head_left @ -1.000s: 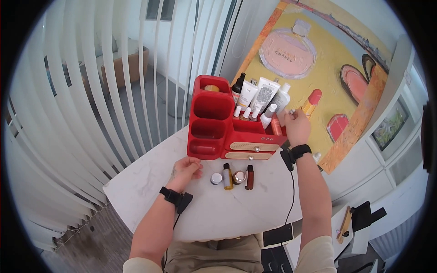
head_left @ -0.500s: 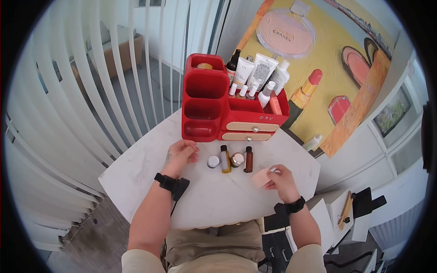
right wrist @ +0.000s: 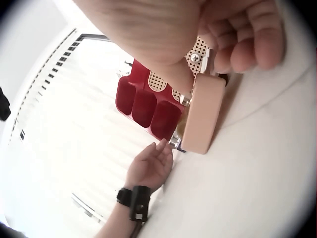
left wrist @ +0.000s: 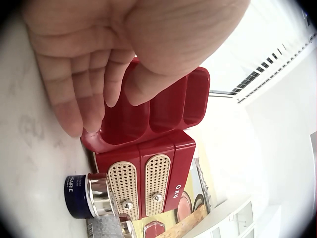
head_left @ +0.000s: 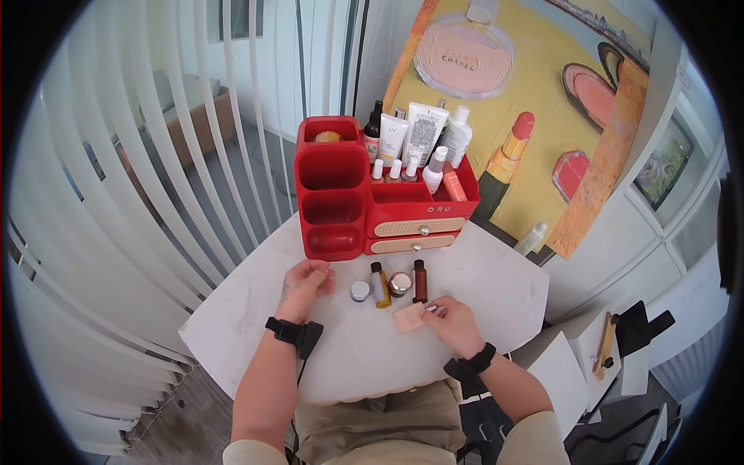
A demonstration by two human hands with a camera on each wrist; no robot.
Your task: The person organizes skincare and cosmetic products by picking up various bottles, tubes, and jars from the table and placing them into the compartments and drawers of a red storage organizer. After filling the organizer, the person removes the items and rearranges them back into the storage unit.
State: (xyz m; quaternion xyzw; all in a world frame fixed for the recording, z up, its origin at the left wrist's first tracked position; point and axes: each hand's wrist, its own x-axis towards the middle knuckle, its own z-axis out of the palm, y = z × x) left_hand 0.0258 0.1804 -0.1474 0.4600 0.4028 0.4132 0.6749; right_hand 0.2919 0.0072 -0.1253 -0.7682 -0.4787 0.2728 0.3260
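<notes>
Now your right hand [head_left: 453,324] pinches the pink bottle [head_left: 408,318] farther from the right edge of the table [head_left: 345,364] than before; your left hand [head_left: 304,289] lies relaxed.

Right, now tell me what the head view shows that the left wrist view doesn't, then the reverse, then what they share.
Only the head view shows the right hand holding a peach item, and the white tubes standing in the red organizer.
Only the left wrist view shows the lettering on the blue side of the silver-lidded jar.
Both show the left hand, that jar and the organizer.
</notes>
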